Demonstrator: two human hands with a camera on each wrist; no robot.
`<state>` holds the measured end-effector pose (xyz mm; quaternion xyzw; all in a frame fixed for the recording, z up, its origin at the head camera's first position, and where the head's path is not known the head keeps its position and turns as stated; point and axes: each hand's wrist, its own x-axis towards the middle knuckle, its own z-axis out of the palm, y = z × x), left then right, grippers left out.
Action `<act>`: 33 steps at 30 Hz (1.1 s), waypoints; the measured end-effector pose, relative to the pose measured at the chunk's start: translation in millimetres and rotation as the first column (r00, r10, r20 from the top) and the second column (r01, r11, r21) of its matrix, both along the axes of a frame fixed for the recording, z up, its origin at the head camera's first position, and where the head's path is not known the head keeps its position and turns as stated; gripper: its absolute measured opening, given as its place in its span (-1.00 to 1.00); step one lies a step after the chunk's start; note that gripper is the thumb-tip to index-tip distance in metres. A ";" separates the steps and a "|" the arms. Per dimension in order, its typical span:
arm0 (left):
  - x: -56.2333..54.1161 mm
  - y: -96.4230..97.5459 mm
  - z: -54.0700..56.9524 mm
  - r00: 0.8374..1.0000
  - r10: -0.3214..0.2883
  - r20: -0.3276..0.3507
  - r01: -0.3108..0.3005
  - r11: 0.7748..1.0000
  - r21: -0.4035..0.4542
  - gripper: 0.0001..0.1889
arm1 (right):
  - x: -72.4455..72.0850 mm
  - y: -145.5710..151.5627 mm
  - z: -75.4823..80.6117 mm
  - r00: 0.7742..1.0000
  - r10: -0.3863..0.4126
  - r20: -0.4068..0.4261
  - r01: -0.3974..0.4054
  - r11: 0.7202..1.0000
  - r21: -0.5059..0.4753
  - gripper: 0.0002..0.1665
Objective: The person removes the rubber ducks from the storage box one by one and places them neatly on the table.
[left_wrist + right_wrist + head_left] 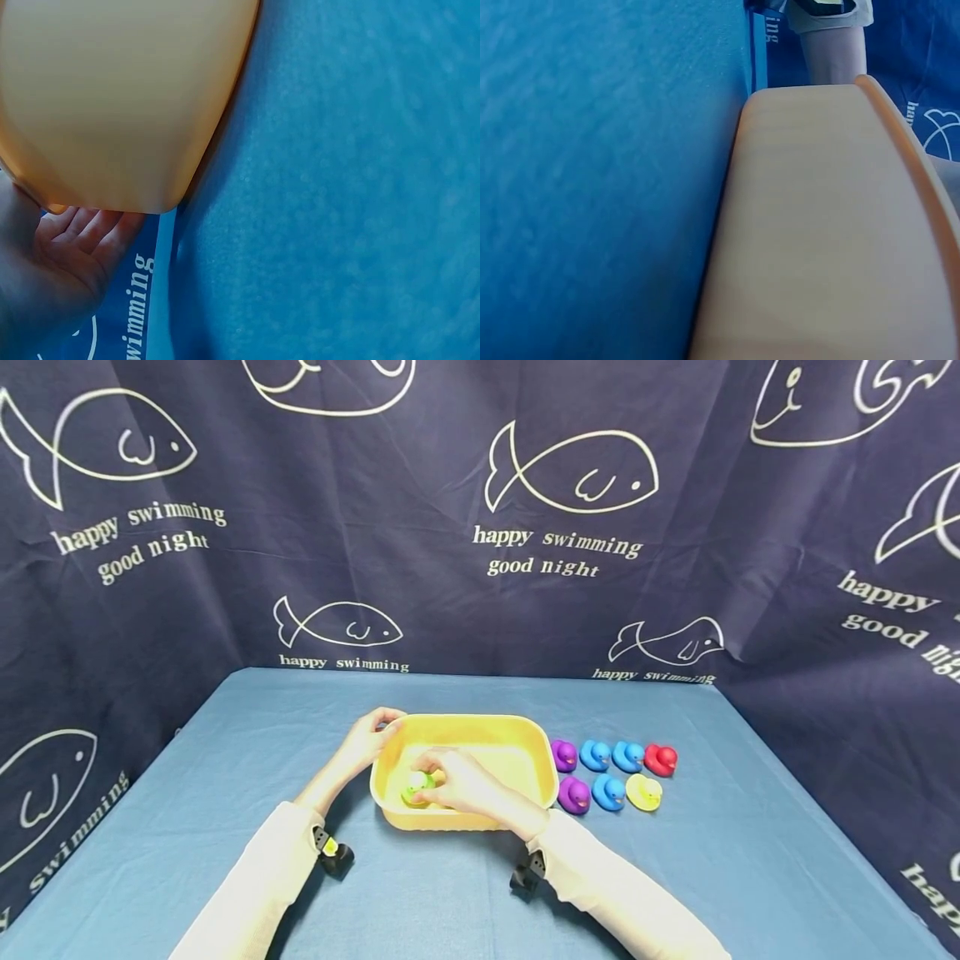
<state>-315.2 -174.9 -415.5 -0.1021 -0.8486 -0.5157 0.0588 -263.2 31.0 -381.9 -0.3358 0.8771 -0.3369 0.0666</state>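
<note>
A yellow plastic tub (480, 820) stands on the blue cloth. At its back left corner my left hand (369, 737) grips the rim; in the left wrist view the fingers of the left hand (67, 262) lie along the tub's outer wall (127, 112). My right hand (465, 787) reaches down inside the tub and pinches a green rubber duck (412, 792) near the left end. Part of that duck is hidden by the fingers. From the right wrist, only the tub's outer side (817, 225) shows, not the right hand's fingertips.
Right of the tub, small rubber ducks stand in two rows: purple ones (574, 796), blue ones (609, 793), a red one (661, 760) and a yellow one (644, 792). A dark curtain (435, 552) with fish drawings hangs behind the cloth-covered table (420, 893).
</note>
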 end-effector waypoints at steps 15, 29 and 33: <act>0.3 -2.5 -0.8 1.000 0.011 0.017 -0.010 1.000 -0.012 -0.70 | 3.3 20.9 8.6 0.996 0.004 -0.088 -0.009 0.999 -0.054 -0.54; -1.1 -0.7 -0.8 0.999 0.022 0.034 -0.021 0.999 -0.024 -0.72 | 0.3 43.3 13.7 0.990 -0.046 -0.133 0.039 0.998 -0.057 -0.52; -2.2 -0.5 -1.3 0.999 0.022 0.033 -0.021 1.000 -0.015 -0.72 | 0.6 47.8 13.3 0.990 -0.058 -0.129 0.055 0.998 -0.034 -0.50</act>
